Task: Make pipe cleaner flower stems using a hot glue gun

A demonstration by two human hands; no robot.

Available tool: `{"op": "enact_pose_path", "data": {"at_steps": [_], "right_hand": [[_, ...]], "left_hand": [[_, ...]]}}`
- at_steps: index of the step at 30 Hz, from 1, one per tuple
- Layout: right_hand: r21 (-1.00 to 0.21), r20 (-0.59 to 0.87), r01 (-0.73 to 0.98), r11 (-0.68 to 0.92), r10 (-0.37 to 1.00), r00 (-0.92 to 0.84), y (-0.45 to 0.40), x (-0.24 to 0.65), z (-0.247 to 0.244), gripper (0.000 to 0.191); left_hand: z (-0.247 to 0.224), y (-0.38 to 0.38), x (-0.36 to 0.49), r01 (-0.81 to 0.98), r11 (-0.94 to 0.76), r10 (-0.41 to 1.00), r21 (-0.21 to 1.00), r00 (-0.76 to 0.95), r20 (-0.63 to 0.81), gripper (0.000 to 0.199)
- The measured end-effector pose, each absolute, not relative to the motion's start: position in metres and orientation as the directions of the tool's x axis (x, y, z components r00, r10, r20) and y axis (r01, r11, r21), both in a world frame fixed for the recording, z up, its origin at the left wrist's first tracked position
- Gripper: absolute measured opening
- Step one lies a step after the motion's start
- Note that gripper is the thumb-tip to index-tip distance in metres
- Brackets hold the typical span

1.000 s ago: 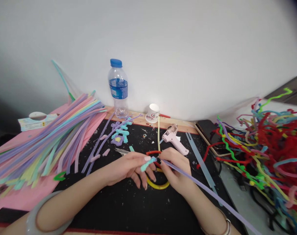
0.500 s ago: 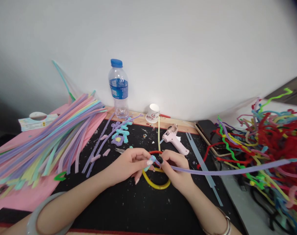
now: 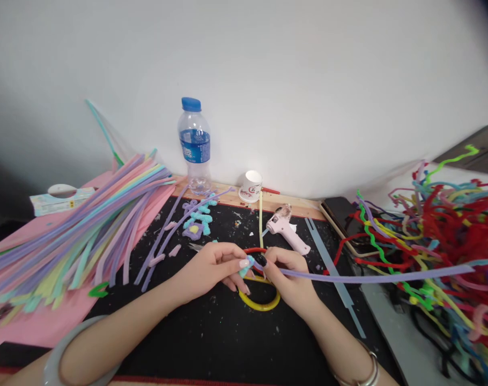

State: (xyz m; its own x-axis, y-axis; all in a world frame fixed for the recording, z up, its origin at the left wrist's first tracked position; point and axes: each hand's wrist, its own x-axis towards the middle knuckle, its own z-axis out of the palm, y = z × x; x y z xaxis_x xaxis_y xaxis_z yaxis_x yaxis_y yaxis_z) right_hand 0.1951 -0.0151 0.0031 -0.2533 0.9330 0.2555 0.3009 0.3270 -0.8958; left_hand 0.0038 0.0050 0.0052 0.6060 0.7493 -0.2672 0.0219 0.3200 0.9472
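Pinching fuzzy stems over the mat [image 3: 212,343]
Your left hand [image 3: 222,268] pinches the blue stem [image 3: 244,268]; your right hand [image 3: 286,271] pinches the long purple stem [image 3: 360,278], fingers nearly closed.

Pale, plain wall [image 3: 308,96] — shadowed at left — behind a light wooden tabletop [image 3: 223,199].

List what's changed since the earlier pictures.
The purple strip's free end swung forward, away from the person; it now points out to the right. The left hand's spread fingers drew in around the teal piece. The right hand keeps its hold on the strip. Bottle, cup and glue gun stayed put.
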Motion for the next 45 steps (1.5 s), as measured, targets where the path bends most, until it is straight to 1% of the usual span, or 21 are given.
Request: {"op": "enact_pose_path", "data": {"at_steps": [11, 14, 19, 22, 24, 27, 30, 36, 40, 43, 45], "right_hand": [[-0.897, 0.241, 0.306, 0.319, 0.934, -0.264, -0.0147, 0.1946, 0.0033, 0.030], [-0.890, 0.252, 0.311, 0.333, 0.928, -0.275, -0.0152, 0.1941, 0.0034, 0.029], [-0.852, 0.311, 0.329, 0.407, 0.899, -0.308, -0.0171, 0.1922, 0.0053, 0.025], [-0.835, 0.338, 0.328, 0.442, 0.882, -0.329, -0.0174, 0.1918, 0.0053, 0.021], [-0.840, 0.337, 0.324, 0.436, 0.886, -0.319, -0.0173, 0.1920, 0.0046, 0.020], [-0.890, 0.278, 0.296, 0.348, 0.927, -0.252, -0.0167, 0.1928, 0.0038, 0.021], [-0.940, 0.216, 0.225, 0.258, 0.957, -0.195, -0.0159, 0.1937, 0.0039, 0.023], [-0.981, 0.160, 0.085, 0.172, 0.979, -0.126, -0.0130, 0.1960, 0.0005, 0.033], [-0.995, 0.097, 0.016, 0.102, 0.977, -0.189, -0.0126, 0.1979, -0.0020, 0.036], [-0.999, 0.037, 0.019, 0.044, 0.967, -0.252, -0.0136, 0.1979, -0.0008, 0.037], [-0.999, 0.010, 0.030, 0.018, 0.965, -0.261, -0.0137, 0.1970, 0.0003, 0.037]], "left_hand": [[0.0044, 0.0041, 0.0053, 0.074, 0.226, 0.810, 0.971, 0.539, -0.230, 0.021], [0.0062, 0.0031, 0.0059, 0.094, 0.162, 0.835, 0.982, 0.517, -0.187, 0.019], [0.0066, 0.0004, 0.0057, 0.157, -0.007, 0.883, 0.988, 0.464, -0.068, 0.018], [0.0061, -0.0005, 0.0057, 0.154, -0.048, 0.899, 0.987, 0.438, -0.024, 0.016], [0.0056, -0.0005, 0.0056, 0.143, -0.051, 0.903, 0.988, 0.430, -0.016, 0.016], [0.0040, 0.0003, 0.0053, 0.129, -0.032, 0.898, 0.991, 0.438, -0.028, 0.018], [0.0024, 0.0011, 0.0052, 0.124, 0.008, 0.885, 0.992, 0.461, -0.065, 0.021], [0.0032, 0.0014, 0.0061, 0.140, 0.106, 0.838, 0.985, 0.521, -0.164, 0.022], [0.0026, 0.0037, 0.0064, 0.087, 0.145, 0.851, 0.986, 0.498, -0.169, 0.028], [0.0012, 0.0057, 0.0070, 0.041, 0.188, 0.838, 0.981, 0.514, -0.182, 0.030], [0.0004, 0.0063, 0.0078, 0.007, 0.228, 0.817, 0.974, 0.543, -0.196, 0.030]]}}
